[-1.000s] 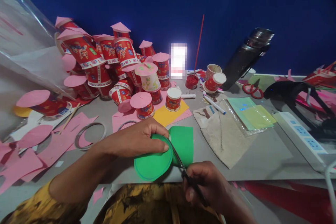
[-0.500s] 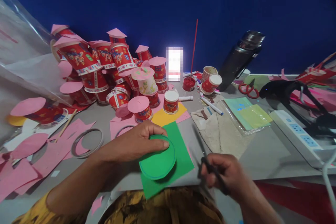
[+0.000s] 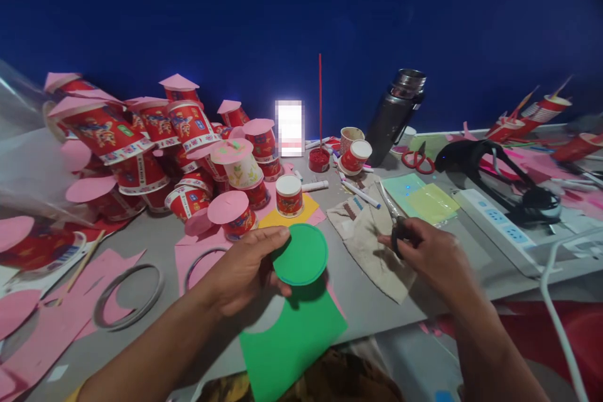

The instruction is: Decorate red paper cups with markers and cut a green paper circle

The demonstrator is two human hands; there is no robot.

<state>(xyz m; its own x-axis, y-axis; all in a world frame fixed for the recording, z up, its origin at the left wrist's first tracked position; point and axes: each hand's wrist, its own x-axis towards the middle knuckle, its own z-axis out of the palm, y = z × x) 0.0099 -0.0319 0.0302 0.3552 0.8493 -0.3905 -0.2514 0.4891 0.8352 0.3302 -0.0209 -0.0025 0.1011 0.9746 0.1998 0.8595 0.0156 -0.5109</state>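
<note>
Between the thumb and fingers of my left hand [image 3: 249, 270] is a round green paper disc [image 3: 301, 254], held by its left edge above the table. A darker line runs round the disc's rim. My right hand [image 3: 431, 251] is closed on the handles of black-handled scissors [image 3: 399, 229], their blades pointing up and away over the cloth. Below the disc lies a green paper sheet [image 3: 296, 342] with a curved cut edge, reaching over the table's front edge. A grey ring [image 3: 128, 298] rests left of my left hand.
Red paper cups [image 3: 106, 125] with pink paper tops are heaped at the left. A beige cloth [image 3: 372, 251], markers [image 3: 360, 191] and a dark thermos [image 3: 393, 116] stand or lie right of centre. Further right are red-handled scissors [image 3: 418, 162] and a white power strip [image 3: 499, 229].
My left hand has raised the green disc off the sheet and turned, its fingers now underneath. My right hand has moved up and right with the scissors, over the cloth. The view has shifted right.
</note>
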